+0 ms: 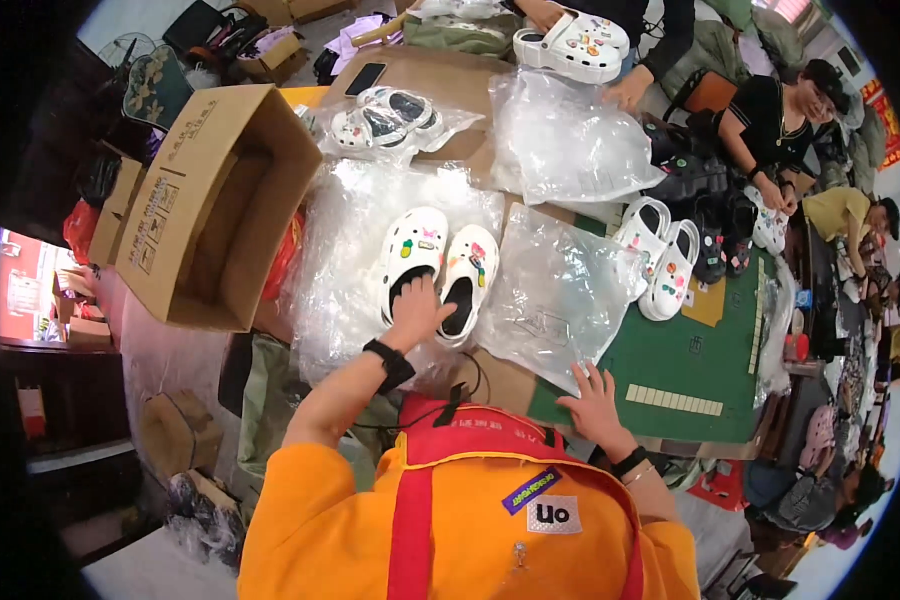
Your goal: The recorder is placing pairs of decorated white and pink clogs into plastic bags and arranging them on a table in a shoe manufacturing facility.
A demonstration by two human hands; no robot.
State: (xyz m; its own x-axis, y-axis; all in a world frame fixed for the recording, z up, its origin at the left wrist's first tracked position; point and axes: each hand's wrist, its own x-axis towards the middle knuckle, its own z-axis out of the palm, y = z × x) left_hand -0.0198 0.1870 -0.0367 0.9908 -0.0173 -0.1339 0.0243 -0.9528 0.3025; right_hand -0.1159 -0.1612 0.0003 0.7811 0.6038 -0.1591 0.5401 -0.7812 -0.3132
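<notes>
Two white clogs with colourful charms lie side by side, toes away from me, on a clear plastic bag. The fingers of my left hand point(420, 308) reach into the heel opening of the left clog point(413, 240). Its thumb lies against the right clog point(470, 262), so the hand grips the pair at their inner sides. My right hand point(598, 408) is spread open at the near edge of a flat clear plastic bag point(555, 290). Its fingertips touch or hover over that edge; which one, I cannot tell. Both wrists wear black bands.
An open cardboard box point(210, 200) stands left. Bagged white clogs point(385, 120) and a phone point(366, 79) lie at the back. On the right are another white pair point(660, 255), black clogs point(710, 215) and a green mat point(660, 365). Co-workers handle clogs opposite and at right.
</notes>
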